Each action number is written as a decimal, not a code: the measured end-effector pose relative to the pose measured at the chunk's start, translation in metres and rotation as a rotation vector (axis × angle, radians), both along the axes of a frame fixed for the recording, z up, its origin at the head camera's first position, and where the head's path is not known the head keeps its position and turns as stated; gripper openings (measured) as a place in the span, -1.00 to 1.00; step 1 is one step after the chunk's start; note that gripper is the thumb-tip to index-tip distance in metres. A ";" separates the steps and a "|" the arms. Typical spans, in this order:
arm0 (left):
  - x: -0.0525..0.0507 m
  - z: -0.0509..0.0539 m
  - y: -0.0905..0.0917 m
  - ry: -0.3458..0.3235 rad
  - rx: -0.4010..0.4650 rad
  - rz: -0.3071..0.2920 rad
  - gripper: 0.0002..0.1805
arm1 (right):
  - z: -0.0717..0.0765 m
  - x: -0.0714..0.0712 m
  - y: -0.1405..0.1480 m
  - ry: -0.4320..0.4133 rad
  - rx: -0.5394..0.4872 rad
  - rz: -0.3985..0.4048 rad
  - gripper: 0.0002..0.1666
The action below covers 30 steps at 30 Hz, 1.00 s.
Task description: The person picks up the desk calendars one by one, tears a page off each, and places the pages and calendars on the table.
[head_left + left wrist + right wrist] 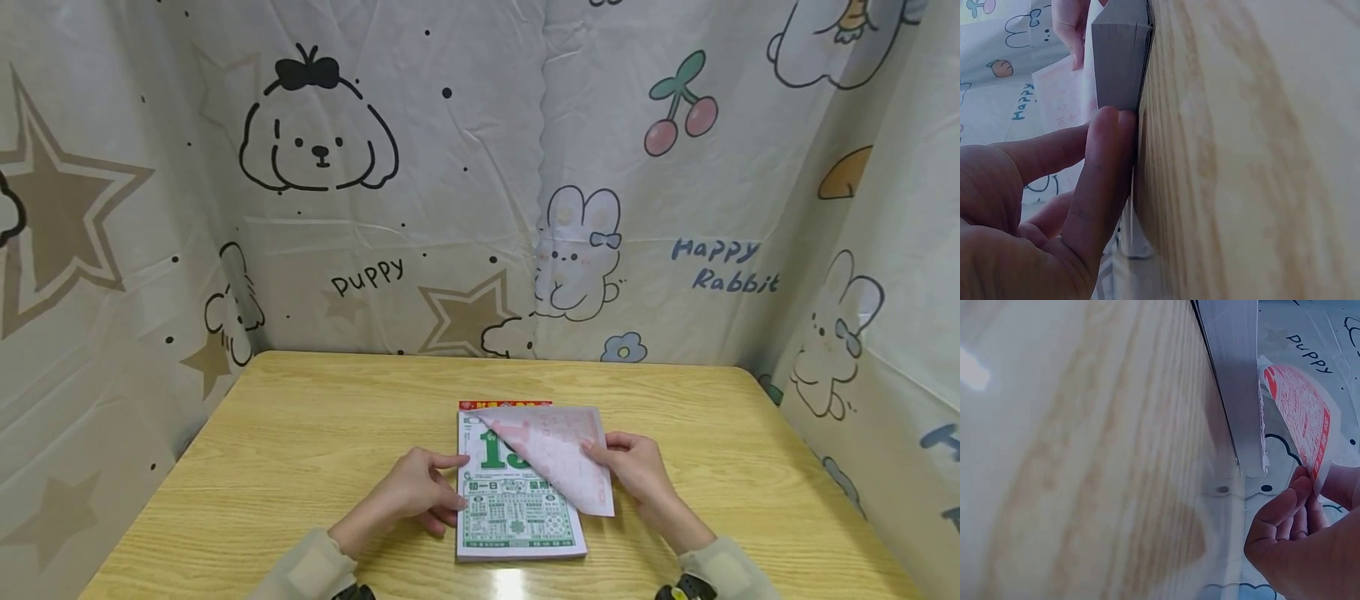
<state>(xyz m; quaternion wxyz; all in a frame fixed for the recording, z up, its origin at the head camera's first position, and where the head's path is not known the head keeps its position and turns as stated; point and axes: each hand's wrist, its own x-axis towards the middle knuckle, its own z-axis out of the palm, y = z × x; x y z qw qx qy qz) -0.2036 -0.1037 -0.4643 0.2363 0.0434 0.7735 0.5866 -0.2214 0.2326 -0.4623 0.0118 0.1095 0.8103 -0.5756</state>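
Note:
A thick tear-off calendar (517, 521) with green print lies on the table, a red strip along its top. Its top page (558, 458) is folded diagonally toward the right, so its pale pink back faces up and partly covers the large green number. My right hand (641, 471) pinches that page at its right edge between thumb and fingers. The right wrist view shows the red-printed page (1304, 419) curving away from the block. At the calendar's left side, my left hand (412, 487) presses its fingertips (1107, 128) against the thick edge, fingers mostly straight.
The calendar lies on a light wooden table (315, 417) near its front edge. A pale curtain (465, 167) printed with cartoon animals and stars hangs behind and on both sides.

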 end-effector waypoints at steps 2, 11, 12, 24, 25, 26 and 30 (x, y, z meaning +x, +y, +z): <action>0.000 0.000 0.000 -0.002 -0.001 0.002 -0.27 | -0.001 0.000 0.000 -0.001 -0.003 0.001 -0.65; 0.000 -0.001 -0.001 -0.007 0.006 -0.004 -0.26 | 0.000 0.002 -0.001 -0.002 -0.012 -0.007 -0.66; 0.000 -0.001 -0.001 -0.005 0.006 -0.004 -0.26 | 0.000 0.002 0.000 -0.001 -0.011 -0.008 -0.66; 0.000 -0.001 0.002 0.012 -0.023 -0.002 -0.27 | -0.003 0.002 0.001 -0.011 -0.018 -0.026 -0.62; 0.000 -0.001 0.002 0.011 -0.025 -0.001 -0.27 | -0.003 0.003 0.001 -0.012 -0.021 -0.027 -0.62; 0.000 -0.001 0.002 0.011 -0.030 0.001 -0.27 | -0.003 0.003 0.001 -0.013 -0.024 -0.028 -0.62; 0.000 -0.001 0.002 0.022 -0.050 0.006 -0.28 | -0.004 0.004 0.002 -0.019 -0.028 -0.030 -0.62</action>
